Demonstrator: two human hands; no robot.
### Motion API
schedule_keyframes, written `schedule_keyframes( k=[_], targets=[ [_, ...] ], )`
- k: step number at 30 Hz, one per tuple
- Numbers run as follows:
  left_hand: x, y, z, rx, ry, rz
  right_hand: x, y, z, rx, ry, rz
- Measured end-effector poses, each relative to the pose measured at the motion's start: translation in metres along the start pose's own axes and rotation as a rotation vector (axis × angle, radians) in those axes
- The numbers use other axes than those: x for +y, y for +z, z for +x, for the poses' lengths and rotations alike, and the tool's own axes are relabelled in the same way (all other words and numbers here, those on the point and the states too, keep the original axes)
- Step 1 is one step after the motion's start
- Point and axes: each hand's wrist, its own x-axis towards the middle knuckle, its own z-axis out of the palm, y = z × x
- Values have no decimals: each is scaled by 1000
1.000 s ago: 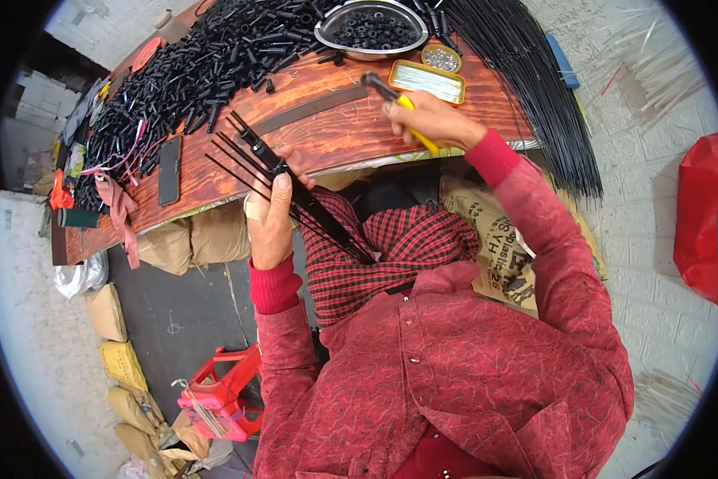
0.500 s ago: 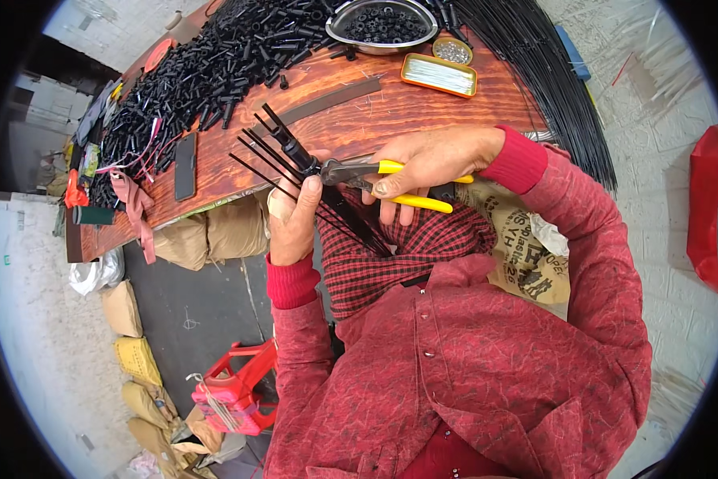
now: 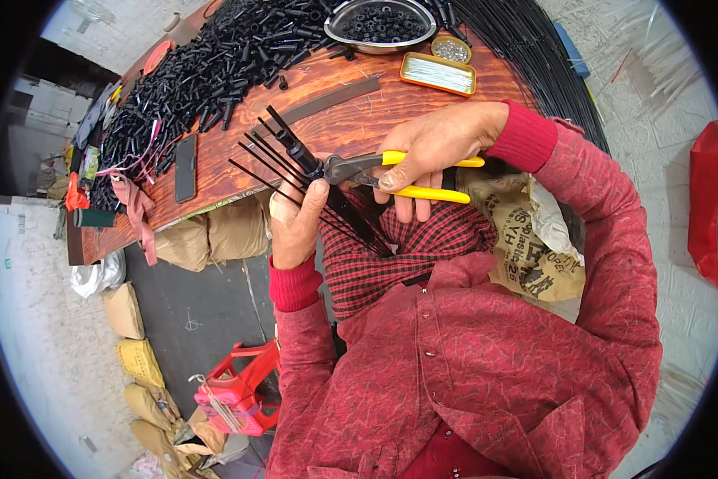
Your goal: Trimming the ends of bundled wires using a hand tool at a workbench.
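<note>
My left hand [image 3: 296, 223] grips a bundle of thin black rods [image 3: 283, 164] that fan out up and to the left over the front of the wooden table [image 3: 351, 120]. A short black tube [image 3: 301, 152] sits on one of the rods. In my right hand [image 3: 431, 156] are yellow-handled pliers [image 3: 407, 172], held by the handles; their grey jaws close on the bundle just above my left thumb. Both hands are over my lap, at the table's front edge.
A big heap of short black tubes [image 3: 207, 68] covers the table's back left. A metal bowl of black pieces [image 3: 381, 20], a flat tin [image 3: 439, 73] and a small round tin [image 3: 451, 49] stand at the back. Long black rods [image 3: 534, 56] hang over the right edge. A red crate [image 3: 243, 387] sits on the floor.
My right hand picked up the yellow pliers from the table's right side and brought them left to the bundle. The jaws have moved onto the rods.
</note>
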Motion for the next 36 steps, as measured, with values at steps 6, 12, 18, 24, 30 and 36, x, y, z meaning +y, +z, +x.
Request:
schedule_keyframes(
  k=[6, 12, 18, 24, 30, 36],
  targets=[
    [-1, 5, 0, 75, -13, -95, 11, 3, 8, 21, -60, -30],
    [-11, -3, -3, 156, 24, -59, 44, 14, 38, 96, -332, 82],
    [-11, -9, -6, 164, 17, -85, 49, 23, 54, 89, -435, 164],
    [13, -9, 3, 60, 113, 107, 49, 27, 58, 100, -428, 155],
    [-2, -14, 0, 108, 43, -205, 54, 35, 74, 158, -445, 215],
    [4, -4, -1, 162, 16, -297, 58, 38, 85, 195, -490, 214]
  ],
)
